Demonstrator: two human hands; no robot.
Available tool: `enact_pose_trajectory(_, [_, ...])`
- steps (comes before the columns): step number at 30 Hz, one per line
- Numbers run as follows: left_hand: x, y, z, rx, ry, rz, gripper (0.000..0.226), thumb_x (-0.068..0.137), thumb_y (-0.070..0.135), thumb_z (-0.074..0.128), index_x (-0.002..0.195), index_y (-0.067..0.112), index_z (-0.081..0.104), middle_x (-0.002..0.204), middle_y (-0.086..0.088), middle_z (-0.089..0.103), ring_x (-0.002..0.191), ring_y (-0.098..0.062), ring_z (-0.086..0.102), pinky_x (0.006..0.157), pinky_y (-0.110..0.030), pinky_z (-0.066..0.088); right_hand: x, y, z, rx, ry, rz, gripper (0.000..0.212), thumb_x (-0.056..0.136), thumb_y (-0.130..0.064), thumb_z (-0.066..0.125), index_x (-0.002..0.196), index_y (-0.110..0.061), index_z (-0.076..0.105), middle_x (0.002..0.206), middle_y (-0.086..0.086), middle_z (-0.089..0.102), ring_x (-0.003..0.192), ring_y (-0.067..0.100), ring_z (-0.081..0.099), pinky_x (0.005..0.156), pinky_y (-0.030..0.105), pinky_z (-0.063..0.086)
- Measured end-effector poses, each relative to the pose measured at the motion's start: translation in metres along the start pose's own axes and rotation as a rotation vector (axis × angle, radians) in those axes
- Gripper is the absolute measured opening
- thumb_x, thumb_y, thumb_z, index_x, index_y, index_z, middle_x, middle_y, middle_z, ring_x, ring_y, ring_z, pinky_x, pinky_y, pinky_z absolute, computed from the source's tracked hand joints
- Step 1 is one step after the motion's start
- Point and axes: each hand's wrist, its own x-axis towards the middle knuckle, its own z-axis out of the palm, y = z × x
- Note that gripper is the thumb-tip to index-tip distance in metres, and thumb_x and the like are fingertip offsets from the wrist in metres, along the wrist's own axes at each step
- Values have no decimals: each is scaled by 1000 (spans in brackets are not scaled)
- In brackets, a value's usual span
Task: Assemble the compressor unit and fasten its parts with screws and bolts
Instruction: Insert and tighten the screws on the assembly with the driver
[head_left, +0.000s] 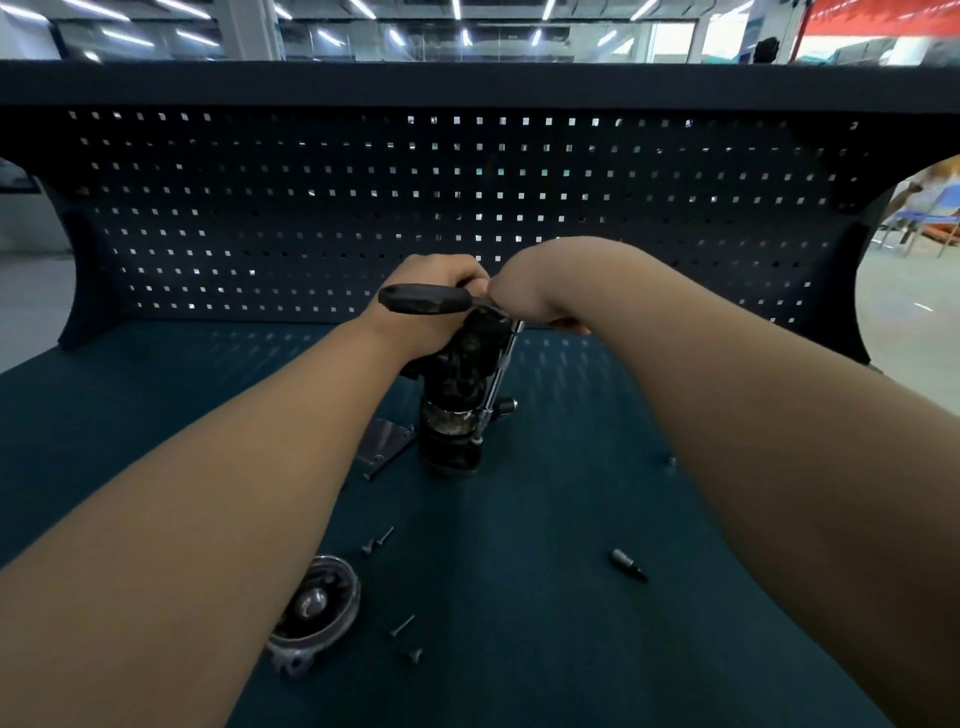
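**Compressor unit held upright at mid-bench, wrench set against its side**

In the head view, the compressor unit (457, 395) is seen standing upright on the dark teal bench top (545, 649), at mid-bench and in front of the perforated back panel (363, 208). It is shown as a dark, worn cylinder, black above. A paler, scuffed band runs round its lower part and a short stub projects from its right side. A flat metal bracket (384, 447) is laid against its base on the left.

The top of the unit is gripped by the left hand (431, 283), whose fingers are curled over it. A wrench (423, 300) is held across that hand, its black handle pointing left. From its head a chrome shaft is run down the unit's right side to the pale band. The right hand (524, 296) is bent sharply at the wrist over the wrench head. Its fingers are largely hidden, so whether the tool is gripped or only pressed cannot be told.

Nearer the camera, a round metal cover (314, 616) is laid beside the left forearm, with loose screws (402, 626) just to its right. A pair of screws (384, 536) is seen between cover and unit. A socket bit (628, 564) is laid well apart on the right.
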Motion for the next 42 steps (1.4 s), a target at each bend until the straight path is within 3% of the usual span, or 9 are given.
enact_pose_trajectory(2, [-1, -1, -2, 90, -37, 24, 25, 91, 16, 48, 67, 24, 50, 64, 8, 54, 60, -9, 51, 49, -14, 32, 4, -3, 4, 43, -1, 27, 32, 102, -7, 33, 95, -25, 58, 66, 1, 38, 52, 16, 41, 44, 28, 34])
enact_pose_trajectory(5, [-4, 0, -10, 162, -133, -41, 39, 98, 25, 45, 59, 24, 49, 58, 4, 48, 56, -14, 44, 56, -29, 30, 7, -1, 10, 154, 107, 69, 45, 103, -14, 33, 138, -39, 44, 66, 0, 42, 51, 16, 46, 46, 27, 39])
enact_pose_trajectory(8, [-18, -4, -22, 59, -240, -35, 38, 99, 23, 47, 65, 34, 58, 66, 3, 56, 62, -14, 50, 61, -35, 40, 6, 2, 13, 142, 117, 84, 37, 101, -31, 28, 124, -23, 56, 66, 5, 51, 52, 18, 53, 51, 28, 40])
enact_pose_trajectory(12, [-34, -9, -20, 121, -354, 30, 33, 89, 43, 55, 114, 21, 57, 107, -1, 56, 97, -21, 58, 84, -43, 50, 10, -2, 13, 207, 180, 97, 47, 97, -43, 30, 82, -9, 57, 63, 6, 53, 58, 22, 53, 62, 34, 41])
enact_pose_trajectory(16, [-43, -11, -8, 175, -288, 56, 81, 75, 73, 54, 143, 35, 33, 131, 5, 44, 119, -19, 44, 101, -40, 41, 7, -10, 9, 90, 91, 32, 31, 101, -31, 29, 115, -19, 54, 71, 5, 49, 60, 21, 52, 63, 35, 44])
enact_pose_trajectory(26, [-61, 10, 39, 412, 178, -161, 48, 89, 60, 44, 120, 27, 60, 135, 3, 52, 136, -22, 35, 108, -48, 32, 11, -17, 8, 159, 104, 39, 20, 98, -12, 32, 82, -18, 45, 65, 4, 48, 56, 20, 48, 58, 30, 40])
enact_pose_trajectory(31, [-52, 7, 41, 432, 142, -160, 47, 93, 47, 42, 134, 26, 50, 140, 7, 47, 141, -18, 28, 103, -43, 29, 7, -3, 2, 179, 151, -65, 49, 94, -47, 52, 67, -8, 63, 52, 3, 64, 50, 17, 60, 48, 24, 37])
enact_pose_trajectory(38, [-50, 7, 30, 496, 92, -86, 40, 95, 42, 41, 122, 17, 56, 125, 0, 52, 126, -20, 40, 91, -39, 34, -7, -6, -13, -2, 155, -210, 28, 90, -34, 63, 111, -17, 69, 106, 0, 68, 95, 21, 61, 75, 30, 47])
enact_pose_trajectory(42, [-52, 9, 29, 479, 70, -118, 46, 94, 48, 40, 127, 18, 52, 131, -1, 51, 132, -21, 36, 96, -40, 33, -5, -19, -10, -102, 171, -74, 33, 94, -29, 52, 67, -10, 58, 64, 1, 55, 60, 19, 54, 50, 27, 35])
